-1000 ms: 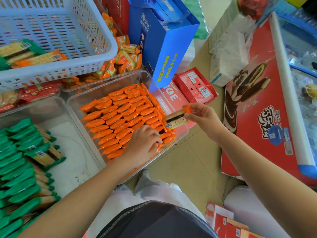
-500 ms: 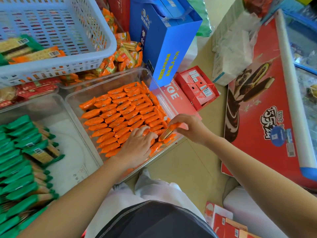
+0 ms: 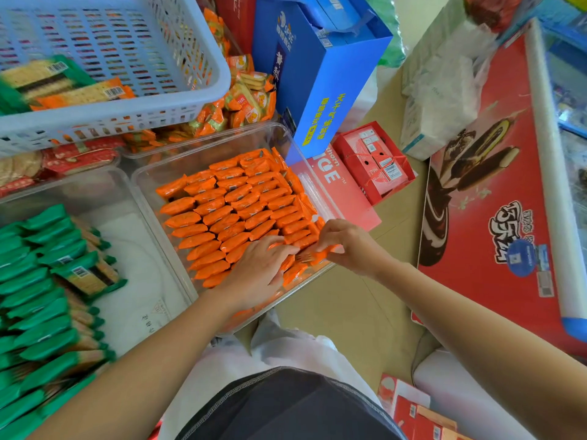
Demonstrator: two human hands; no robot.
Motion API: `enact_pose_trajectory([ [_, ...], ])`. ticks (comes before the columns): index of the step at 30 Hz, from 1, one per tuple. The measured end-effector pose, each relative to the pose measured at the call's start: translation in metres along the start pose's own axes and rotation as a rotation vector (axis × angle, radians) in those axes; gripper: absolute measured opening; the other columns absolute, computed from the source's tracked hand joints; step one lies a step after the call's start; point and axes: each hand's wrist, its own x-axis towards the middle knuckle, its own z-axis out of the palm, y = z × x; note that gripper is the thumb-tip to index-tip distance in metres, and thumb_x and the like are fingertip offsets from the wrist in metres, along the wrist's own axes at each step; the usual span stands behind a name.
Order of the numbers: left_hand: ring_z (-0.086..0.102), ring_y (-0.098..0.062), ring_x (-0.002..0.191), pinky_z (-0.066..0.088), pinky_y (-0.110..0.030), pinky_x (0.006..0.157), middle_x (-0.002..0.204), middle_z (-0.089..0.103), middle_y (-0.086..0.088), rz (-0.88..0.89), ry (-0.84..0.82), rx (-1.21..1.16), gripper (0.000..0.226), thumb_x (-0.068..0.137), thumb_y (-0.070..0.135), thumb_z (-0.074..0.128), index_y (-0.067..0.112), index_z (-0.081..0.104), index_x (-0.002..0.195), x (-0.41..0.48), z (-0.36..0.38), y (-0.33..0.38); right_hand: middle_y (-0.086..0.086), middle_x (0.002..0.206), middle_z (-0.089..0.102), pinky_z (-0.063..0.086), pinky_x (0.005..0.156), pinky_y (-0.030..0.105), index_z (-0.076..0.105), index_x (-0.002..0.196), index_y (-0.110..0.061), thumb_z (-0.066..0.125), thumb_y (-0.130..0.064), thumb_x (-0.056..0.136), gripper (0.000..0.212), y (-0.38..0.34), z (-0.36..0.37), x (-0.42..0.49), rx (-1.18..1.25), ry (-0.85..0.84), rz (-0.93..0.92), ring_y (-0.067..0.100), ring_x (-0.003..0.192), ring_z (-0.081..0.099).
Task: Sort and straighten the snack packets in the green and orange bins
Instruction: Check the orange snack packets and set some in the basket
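A clear bin [image 3: 203, 154] holds several rows of orange snack packets [image 3: 235, 204] stood on edge. My left hand [image 3: 260, 268] lies flat on the packets at the bin's near right corner, its fingers pressing them. My right hand [image 3: 346, 242] pinches one orange packet [image 3: 313, 257] at the bin's right rim, right beside my left fingertips. To the left, a second clear bin [image 3: 104, 185] holds rows of green packets [image 3: 38, 281], with one green packet [image 3: 87, 276] lying flat on top.
A lavender basket [image 3: 127, 112] with a few loose packets stands at the back left over more snacks. A blue gift bag [image 3: 317, 77] and red boxes [image 3: 374, 166] sit behind the orange bin. A large red carton [image 3: 495, 217] lies on the floor to the right.
My right hand brought the orange packet from above the bin's right rim down into the near right corner. My left hand stayed pressed on the packets.
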Motion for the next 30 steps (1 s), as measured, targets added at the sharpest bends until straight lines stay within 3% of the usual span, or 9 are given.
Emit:
enact_pose_trajectory([
  [5, 0.035, -0.02, 0.138, 0.034, -0.045, 0.108, 0.137, 0.054, 0.002, 0.122, -0.009, 0.062, 0.041, 0.088, 0.01, 0.048, 0.019, 0.059, 0.128, -0.002, -0.004, 0.0, -0.006, 0.095, 0.054, 0.042, 0.081, 0.021, 0.078, 0.1, -0.022, 0.075, -0.015, 0.076, 0.025, -0.009, 0.004, 0.011, 0.0, 0.001, 0.062, 0.012, 0.089, 0.05],
  [9, 0.038, -0.022, 0.14, 0.034, -0.043, 0.109, 0.146, 0.049, -0.001, 0.136, -0.054, 0.183, 0.047, 0.09, 0.025, 0.034, 0.019, 0.059, 0.13, -0.007, -0.004, -0.002, -0.01, 0.085, 0.067, 0.051, 0.077, 0.031, 0.075, 0.09, -0.019, 0.082, -0.028, 0.076, 0.018, -0.014, -0.006, 0.019, -0.017, -0.068, 0.263, 0.01, 0.081, 0.06],
  [11, 0.044, -0.022, 0.138, 0.037, -0.043, 0.109, 0.144, 0.052, -0.001, 0.132, -0.091, 0.295, 0.048, 0.09, 0.031, 0.035, 0.019, 0.062, 0.129, -0.007, -0.001, -0.003, -0.009, 0.08, 0.069, 0.048, 0.069, 0.03, 0.073, 0.079, -0.02, 0.083, -0.03, 0.074, 0.015, -0.015, -0.005, 0.025, -0.095, -0.076, 0.341, 0.008, 0.077, 0.06],
  [15, 0.049, -0.023, 0.134, 0.031, -0.041, 0.11, 0.141, 0.056, 0.0, 0.126, -0.103, 0.412, 0.05, 0.09, 0.037, 0.036, 0.02, 0.065, 0.127, -0.008, 0.001, -0.005, -0.007, 0.088, 0.06, 0.039, 0.064, 0.025, 0.076, 0.08, -0.023, 0.081, -0.033, 0.074, 0.013, -0.02, 0.011, 0.034, -0.255, -0.12, 0.345, 0.012, 0.088, 0.054],
  [18, 0.046, -0.024, 0.136, 0.029, -0.043, 0.109, 0.142, 0.055, -0.002, 0.142, -0.115, 0.429, 0.052, 0.09, 0.038, 0.034, 0.019, 0.063, 0.129, -0.009, 0.0, -0.005, -0.007, 0.088, 0.05, 0.044, 0.062, 0.029, 0.076, 0.081, -0.026, 0.08, -0.038, 0.074, 0.015, -0.022, 0.022, 0.041, -0.365, -0.148, 0.355, 0.013, 0.092, 0.049],
  [20, 0.044, -0.025, 0.137, 0.029, -0.043, 0.113, 0.143, 0.054, -0.003, 0.144, -0.121, 0.459, 0.052, 0.091, 0.039, 0.033, 0.02, 0.063, 0.129, -0.009, -0.002, -0.007, -0.008, 0.088, 0.056, 0.051, 0.063, 0.031, 0.073, 0.082, -0.028, 0.078, -0.04, 0.076, 0.014, -0.025, 0.023, 0.045, -0.395, -0.194, 0.399, 0.013, 0.089, 0.055],
  [25, 0.023, -0.028, 0.148, 0.018, -0.05, 0.12, 0.158, 0.032, -0.008, 0.125, -0.152, 0.508, 0.059, 0.096, 0.044, 0.022, 0.02, 0.049, 0.143, -0.009, -0.01, -0.018, -0.009, 0.084, 0.065, 0.051, 0.063, 0.028, 0.067, 0.08, -0.025, 0.067, -0.031, 0.082, 0.007, -0.022, 0.019, 0.042, -0.265, -0.054, 0.402, 0.013, 0.082, 0.063],
  [30, -0.005, -0.027, 0.151, 0.002, -0.049, 0.122, 0.164, 0.003, -0.006, 0.141, -0.211, 0.496, 0.074, 0.09, 0.053, -0.001, 0.026, 0.021, 0.155, -0.007, -0.013, -0.023, -0.006, 0.097, 0.058, 0.052, 0.07, 0.033, 0.071, 0.096, -0.025, 0.077, -0.035, 0.078, 0.021, -0.023, 0.023, 0.046, -0.35, -0.138, 0.407, 0.016, 0.096, 0.058],
])
